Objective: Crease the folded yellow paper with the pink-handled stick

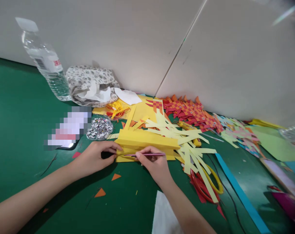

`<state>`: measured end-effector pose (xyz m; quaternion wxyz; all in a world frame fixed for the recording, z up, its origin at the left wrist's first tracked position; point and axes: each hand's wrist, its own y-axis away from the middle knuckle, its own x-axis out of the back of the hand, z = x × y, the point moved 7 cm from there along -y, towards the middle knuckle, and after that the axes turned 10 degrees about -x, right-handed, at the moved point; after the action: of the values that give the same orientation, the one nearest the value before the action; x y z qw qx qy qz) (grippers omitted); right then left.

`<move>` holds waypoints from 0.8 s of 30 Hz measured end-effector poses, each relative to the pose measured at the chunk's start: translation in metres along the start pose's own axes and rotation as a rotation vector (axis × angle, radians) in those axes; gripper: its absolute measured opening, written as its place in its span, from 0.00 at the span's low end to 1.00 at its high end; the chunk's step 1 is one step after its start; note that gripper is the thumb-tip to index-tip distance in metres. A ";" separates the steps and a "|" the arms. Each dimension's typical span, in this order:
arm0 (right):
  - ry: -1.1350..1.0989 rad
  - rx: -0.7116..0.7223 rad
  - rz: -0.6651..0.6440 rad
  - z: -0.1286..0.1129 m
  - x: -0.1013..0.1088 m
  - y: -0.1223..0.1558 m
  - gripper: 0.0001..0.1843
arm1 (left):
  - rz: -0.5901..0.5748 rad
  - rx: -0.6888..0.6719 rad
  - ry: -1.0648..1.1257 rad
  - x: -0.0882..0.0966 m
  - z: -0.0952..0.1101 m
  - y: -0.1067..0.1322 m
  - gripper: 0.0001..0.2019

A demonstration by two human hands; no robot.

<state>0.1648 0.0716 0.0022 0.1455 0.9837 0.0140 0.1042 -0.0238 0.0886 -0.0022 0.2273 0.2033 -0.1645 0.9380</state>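
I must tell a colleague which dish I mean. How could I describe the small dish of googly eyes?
On the green table, find the water bottle at the wall. The clear round dish lies nearer, beside the yellow paper; only it holds tiny black-and-white eyes.

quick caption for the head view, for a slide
Left hand steadies folded yellow paper while right hand holds a thin pink tool to it on a green table.

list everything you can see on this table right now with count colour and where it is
yellow paper: one folded sheet, centre
pencil: one, pink, on the sheet
strips: many, pale yellow, right of centre
woven fish: many, red-orange, by the wall
bottle: one, clear, back left
googly eyes: one dishful, left of the sheet
blue strip: one, right
left hand: pinches the sheet's left end
right hand: holds the pencil
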 end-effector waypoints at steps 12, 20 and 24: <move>-0.067 0.018 0.088 0.003 0.008 -0.003 0.10 | 0.013 0.009 -0.003 0.001 0.002 0.000 0.11; -0.026 0.023 -0.044 -0.001 -0.002 0.001 0.11 | 0.005 0.006 -0.005 0.000 0.001 0.000 0.12; 0.015 0.029 -0.056 0.000 -0.004 0.001 0.11 | 0.007 0.006 -0.011 0.001 0.001 0.000 0.12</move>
<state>0.1612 0.0706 0.0018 0.1339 0.9842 0.0440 0.1071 -0.0242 0.0886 -0.0006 0.2226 0.2085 -0.1638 0.9382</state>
